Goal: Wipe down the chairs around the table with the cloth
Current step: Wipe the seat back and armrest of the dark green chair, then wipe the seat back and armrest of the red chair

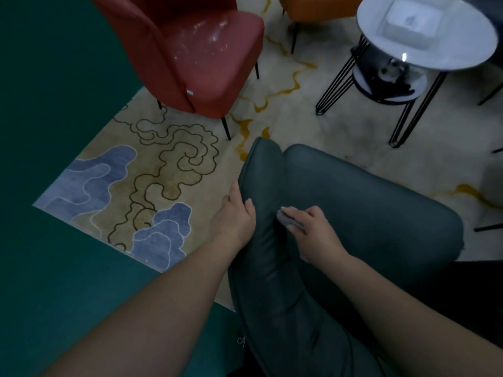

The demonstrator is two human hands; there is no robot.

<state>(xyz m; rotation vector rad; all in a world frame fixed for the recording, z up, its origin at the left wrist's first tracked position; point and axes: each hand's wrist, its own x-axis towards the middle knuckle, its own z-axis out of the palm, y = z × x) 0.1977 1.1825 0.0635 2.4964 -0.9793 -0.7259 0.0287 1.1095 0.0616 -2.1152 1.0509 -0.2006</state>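
Green chair (353, 202): dark green, padded, lowest in the view, standing on the rug; its side wing rises at the left of the seat and its back runs down toward the bottom edge.
Left hand (235, 216): grips the upper edge of the green chair's side wing; the thumb lies on the inner face, the fingers (234, 191) are curled over the outer edge, close together.
Right hand (313, 227): lies palm-down on the cloth in the crease between wing and seat; its fingers (295, 212) are stretched nearly straight and close together, pressing the cloth flat against the upholstery.
Cloth (285, 220): small, grey, mostly hidden under the right hand; only its left end shows, touching the inner face of the wing.
Red chair (196, 55): stands at the rug's far left part, seat shiny with pale specks, thin black legs.
Orange chair (313, 6): only a lower corner shows at the top edge, beyond the red one.
Counter (462, 50): round, white-topped, on black wire legs, at the upper right; a lower shelf sits beneath.
White box (402, 25): square, rests on the counter's top.
Rug (168, 170): cream with blue cloud shapes and yellow lines; its near left corner meets the green floor (54, 268).
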